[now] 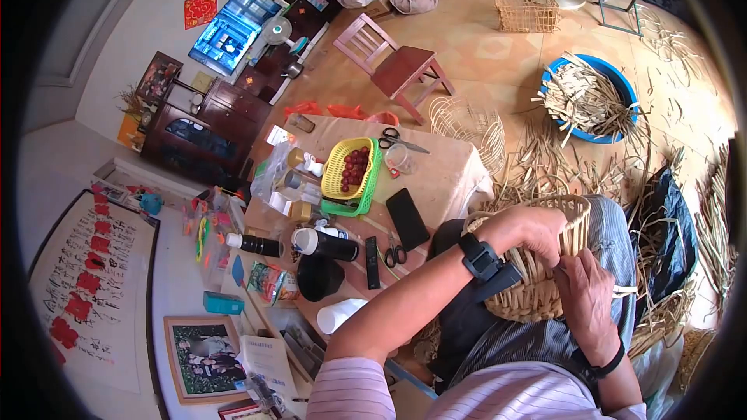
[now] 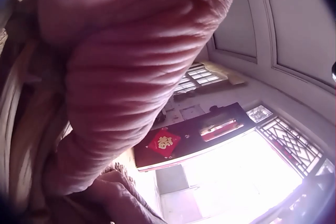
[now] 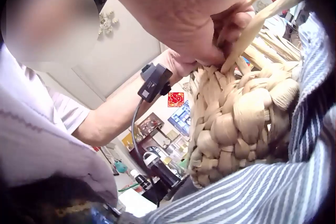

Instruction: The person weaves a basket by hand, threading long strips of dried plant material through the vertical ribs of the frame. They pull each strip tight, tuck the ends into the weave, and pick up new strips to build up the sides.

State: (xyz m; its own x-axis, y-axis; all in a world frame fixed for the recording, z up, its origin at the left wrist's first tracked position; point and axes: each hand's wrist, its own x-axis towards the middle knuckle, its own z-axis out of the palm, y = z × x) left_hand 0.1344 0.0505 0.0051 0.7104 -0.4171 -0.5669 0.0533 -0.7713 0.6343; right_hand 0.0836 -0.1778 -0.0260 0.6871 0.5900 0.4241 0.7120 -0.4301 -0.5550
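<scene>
A half-round woven straw basket (image 1: 529, 295) sits on the person's lap, its side a thick braid of pale strips (image 3: 252, 113). My left hand (image 1: 537, 232) reaches over the rim and grips it with curled fingers. Close beside it, my right hand (image 1: 585, 295) pinches a straw strip (image 3: 262, 24) at the rim, thumb and fingers together. In the right wrist view the right hand (image 3: 194, 19) covers part of the rim, with the left hand (image 3: 178, 64) behind it. The left hand (image 2: 121, 71) fills much of the left wrist view and hides its fingertips.
On the left, a table (image 1: 447, 179) bears a yellow basket (image 1: 334, 175) of red fruit, scissors (image 1: 401, 140), a phone (image 1: 407, 218) and a black bottle (image 1: 327, 245). Ahead on the floor stand a blue basin (image 1: 630, 93) of straw, a wire-like basket frame (image 1: 467, 132) and a wooden chair (image 1: 408, 70).
</scene>
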